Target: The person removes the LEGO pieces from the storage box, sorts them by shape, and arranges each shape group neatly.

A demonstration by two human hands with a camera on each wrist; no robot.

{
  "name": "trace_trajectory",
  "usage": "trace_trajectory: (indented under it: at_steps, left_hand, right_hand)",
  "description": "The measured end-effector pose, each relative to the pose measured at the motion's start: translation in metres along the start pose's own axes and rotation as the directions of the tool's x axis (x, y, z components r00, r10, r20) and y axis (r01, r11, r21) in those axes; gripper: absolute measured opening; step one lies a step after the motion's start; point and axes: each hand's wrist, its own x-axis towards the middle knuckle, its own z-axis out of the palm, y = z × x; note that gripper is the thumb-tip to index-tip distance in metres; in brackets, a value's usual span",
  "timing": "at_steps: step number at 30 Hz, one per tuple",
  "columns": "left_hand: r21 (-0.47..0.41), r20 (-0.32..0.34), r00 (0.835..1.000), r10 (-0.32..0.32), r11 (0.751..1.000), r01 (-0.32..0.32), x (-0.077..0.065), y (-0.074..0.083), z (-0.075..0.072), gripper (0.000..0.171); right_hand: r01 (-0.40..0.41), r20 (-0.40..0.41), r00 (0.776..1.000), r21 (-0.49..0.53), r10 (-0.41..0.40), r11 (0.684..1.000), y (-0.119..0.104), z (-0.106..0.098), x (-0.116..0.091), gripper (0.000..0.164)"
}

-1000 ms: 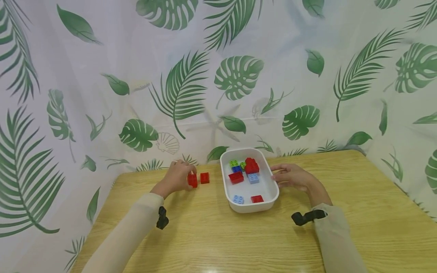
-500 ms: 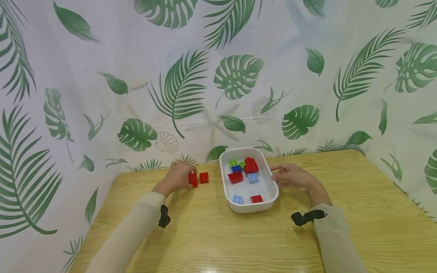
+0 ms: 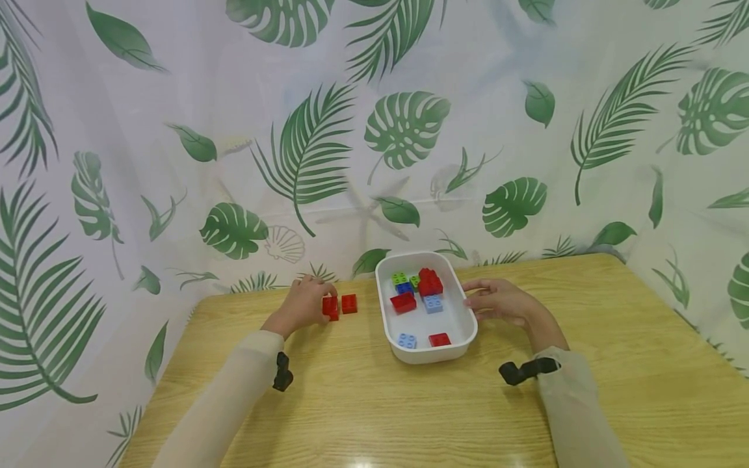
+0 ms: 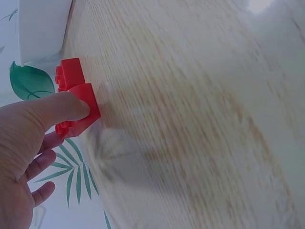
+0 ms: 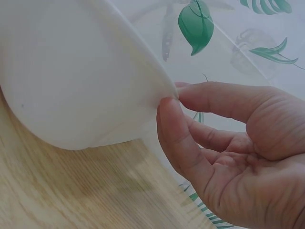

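Observation:
My left hand (image 3: 305, 303) pinches a red brick (image 4: 80, 113) between thumb and fingers at the back left of the table. Its thumb lies across one face of the brick, and the other fingers are loosely bent below. Right beside it stands a second red brick (image 3: 349, 303), studs up. On the other side, my right hand (image 3: 497, 301) holds the right rim of a white tray (image 3: 387, 325), its thumb and a fingertip meeting at the edge. Inside the tray are several bricks: red ones (image 3: 430, 283), light blue (image 3: 433, 303), dark blue (image 3: 404, 288) and lime green (image 3: 399, 278).
A wooden table (image 3: 374, 409) carries everything. Its back edge meets a white curtain (image 3: 328, 162) printed with green leaves, close behind the tray and bricks. Black straps with small mounts (image 3: 526, 372) sit on both wrists over pale sleeves.
The red brick in my left hand has turned slightly within the grip. The right hand, the tray and its bricks keep their places; the head view has shifted a little.

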Motion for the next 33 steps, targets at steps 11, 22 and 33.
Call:
trace_trajectory:
  at_steps: [11,22,33]
  left_hand:
    - [-0.021,0.001,1.0,-0.017,1.0,0.017,-0.0009,0.0003,0.0048,0.046]
    - [-0.032,0.0,0.999,-0.034,0.999,0.034,0.0006,0.0004,0.0043,0.046]
    - [-0.06,0.028,0.998,-0.064,0.996,0.066,0.0041,-0.0021,0.0083,0.05]
  right_hand:
    - [-0.001,0.004,1.0,0.015,0.001,1.0,0.0003,-0.0001,0.0,0.06]
    - [0.01,0.009,1.0,0.012,-0.01,1.0,-0.0025,0.0015,-0.0028,0.061]
    - [0.015,0.015,1.0,0.006,-0.015,1.0,-0.0054,0.0035,-0.0054,0.06]
